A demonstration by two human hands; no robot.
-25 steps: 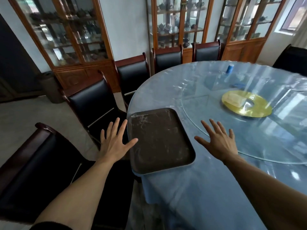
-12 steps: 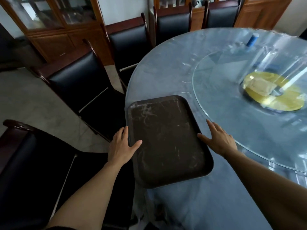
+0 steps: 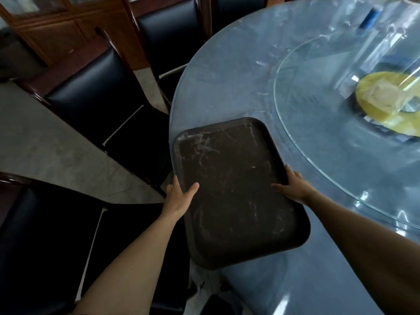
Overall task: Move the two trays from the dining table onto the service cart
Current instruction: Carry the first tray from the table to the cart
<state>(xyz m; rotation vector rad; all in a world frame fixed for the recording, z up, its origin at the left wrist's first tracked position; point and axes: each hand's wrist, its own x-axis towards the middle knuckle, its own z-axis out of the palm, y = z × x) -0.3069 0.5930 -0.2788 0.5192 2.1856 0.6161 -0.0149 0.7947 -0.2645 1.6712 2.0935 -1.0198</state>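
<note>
Dark brown tray (image 3: 236,189) at the bench (image 3: 227,71) edge, long axis running away, clamped mid-side between left hand (image 3: 179,196) and right hand (image 3: 293,187), fingers (image 3: 173,181) curled under each rim.

A dark brown rectangular tray (image 3: 236,189), scuffed with pale marks, sits at the near edge of the round dining table (image 3: 227,76), one corner overhanging the edge. The left hand (image 3: 179,196) grips the tray's left rim, thumb on the inside surface; the right hand (image 3: 293,187) clasps the right rim the same way. Beyond the tray lies a glass turntable (image 3: 318,144) with a yellow disc (image 3: 386,103) at its middle. Left of the tray stand black-cushioned chairs (image 3: 102,94) with dark wooden frames.
</note>
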